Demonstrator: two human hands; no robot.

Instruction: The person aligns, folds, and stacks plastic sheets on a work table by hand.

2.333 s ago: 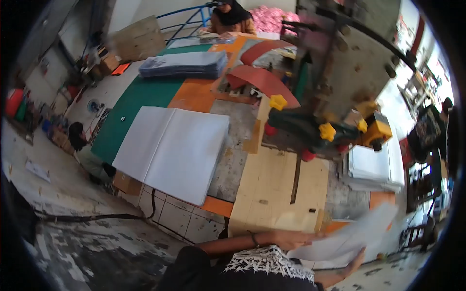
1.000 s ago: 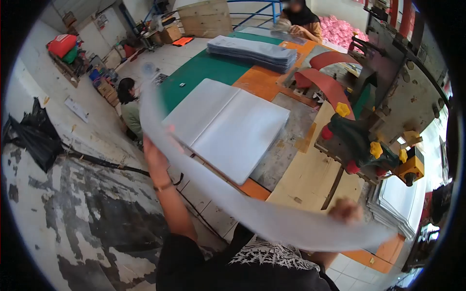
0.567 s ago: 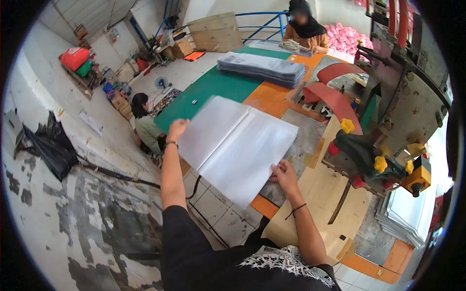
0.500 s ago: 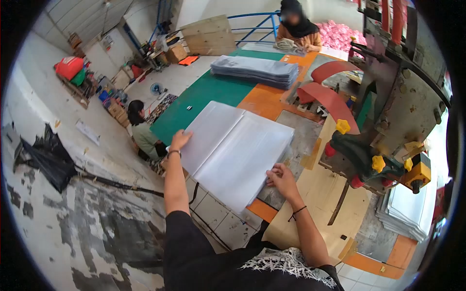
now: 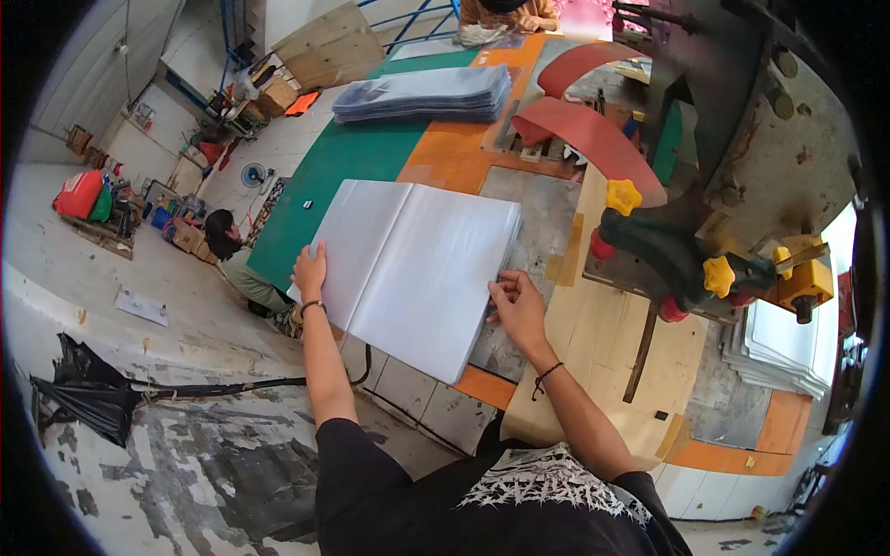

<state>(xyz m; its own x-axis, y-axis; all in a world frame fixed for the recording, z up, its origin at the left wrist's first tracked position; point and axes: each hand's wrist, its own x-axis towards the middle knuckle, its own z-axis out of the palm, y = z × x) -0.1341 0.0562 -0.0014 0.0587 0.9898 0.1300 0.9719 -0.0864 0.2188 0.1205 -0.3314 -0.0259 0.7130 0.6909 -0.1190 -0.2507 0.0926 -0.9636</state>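
A thick stack of clear, whitish plastic sheets (image 5: 436,250) lies in front of me, with a raised fold or seam running across it. My left hand (image 5: 309,270) rests along the stack's left edge, its fingers apart against the sheets. At the right edge, my right hand (image 5: 519,310) has its thumb and forefinger pinched at the side of the stack, the other fingers curled. How many sheets lie between those fingertips is hidden.
A press-like machine (image 5: 742,185) with yellow knobs stands at right, red bands (image 5: 593,148) beside it. Another sheet stack (image 5: 422,93) lies farther back on the green tabletop (image 5: 287,218). White sheets (image 5: 783,338) are piled at right. One person (image 5: 510,14) works opposite; another (image 5: 243,259) sits low at left.
The view has tilted down and turned right, so the scene sits farther left and higher. The fingers of my right hand are more curled at the stack's edge. My left hand keeps its place.
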